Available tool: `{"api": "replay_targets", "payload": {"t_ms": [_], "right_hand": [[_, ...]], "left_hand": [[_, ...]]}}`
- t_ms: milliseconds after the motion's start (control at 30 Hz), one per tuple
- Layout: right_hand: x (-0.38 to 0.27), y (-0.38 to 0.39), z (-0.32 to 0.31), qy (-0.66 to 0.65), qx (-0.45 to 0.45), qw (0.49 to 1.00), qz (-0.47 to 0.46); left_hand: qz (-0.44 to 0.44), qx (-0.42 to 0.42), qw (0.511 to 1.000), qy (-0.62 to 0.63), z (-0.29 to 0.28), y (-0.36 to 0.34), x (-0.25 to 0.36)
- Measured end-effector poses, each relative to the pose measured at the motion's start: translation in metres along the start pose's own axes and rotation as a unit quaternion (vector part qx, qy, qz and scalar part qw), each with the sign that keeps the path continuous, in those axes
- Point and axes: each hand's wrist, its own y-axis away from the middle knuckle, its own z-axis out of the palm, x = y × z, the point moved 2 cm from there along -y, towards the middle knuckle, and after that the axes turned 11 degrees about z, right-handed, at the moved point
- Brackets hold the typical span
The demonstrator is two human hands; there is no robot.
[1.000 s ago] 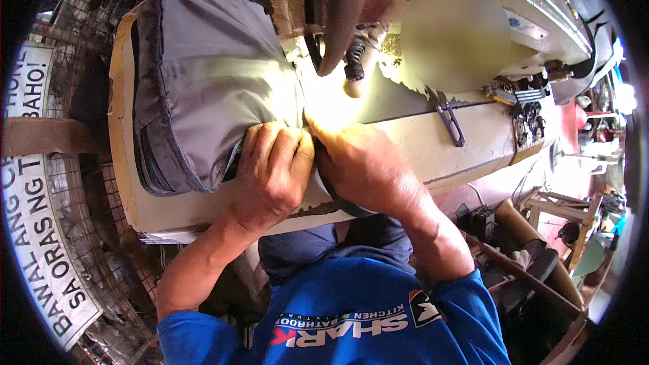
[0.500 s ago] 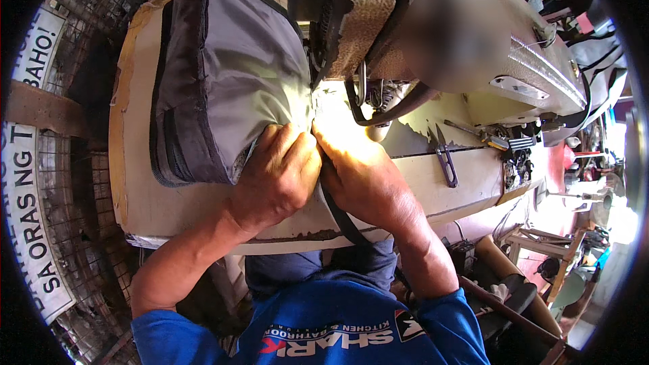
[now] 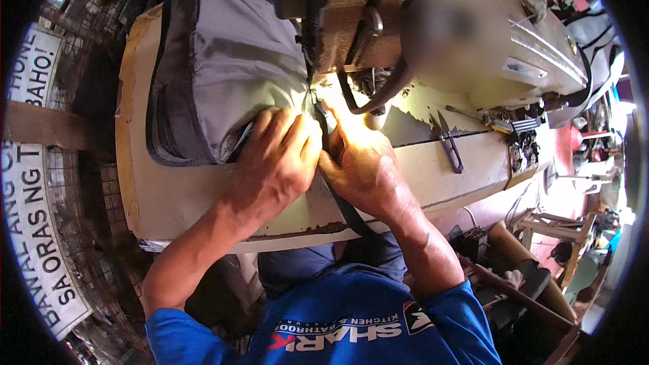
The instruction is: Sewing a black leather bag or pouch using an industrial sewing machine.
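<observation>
A grey fabric bag [image 3: 236,74] with dark zippered edges lies on the sewing machine's pale table. My left hand [image 3: 274,159] has its fingers curled on the bag's near right corner. Beside it my right hand [image 3: 362,169] holds a black strap [image 3: 351,220] at the bag's seam, its index finger reaching up to the brightly lit stitching area. The strap hangs over the table's front edge. The machine's head [image 3: 348,20] stands just above both fingertips; the needle itself is hidden or too small to make out.
Purple-handled thread snips [image 3: 454,152] lie right of my hands, near other small tools [image 3: 524,145]. The table's front edge [image 3: 439,196] runs above my lap. A wire-mesh panel with signs stands at the left; clutter and wooden frames [image 3: 558,223] fill the lower right.
Since a second ago the bag and both hands have edged upward slightly in view, and my right index finger has straightened toward the lit area. More of the machine head shows.
</observation>
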Motion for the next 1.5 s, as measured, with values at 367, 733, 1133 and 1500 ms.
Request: {"api": "replay_targets", "payload": {"t_ms": [367, 733, 1133, 1500], "right_hand": [[0.005, 0.022, 0.0, -0.019, -0.014, 0.999, 0.022], [0.003, 0.017, 0.001, -0.029, -0.085, 0.995, 0.046], [-0.005, 0.017, 0.007, 0.079, -0.086, 0.993, 0.005], [-0.002, 0.009, 0.007, 0.095, -0.009, 0.993, -0.069]], "left_hand": [[0.033, -0.092, 0.992, -0.085, -0.032, -0.008, 0.007], [0.06, 0.015, 0.998, -0.025, -0.01, 0.014, 0.0], [0.101, -0.032, 0.994, 0.002, -0.009, 0.014, 0.004], [0.059, 0.036, 0.997, 0.036, 0.002, 0.015, -0.003]]}}
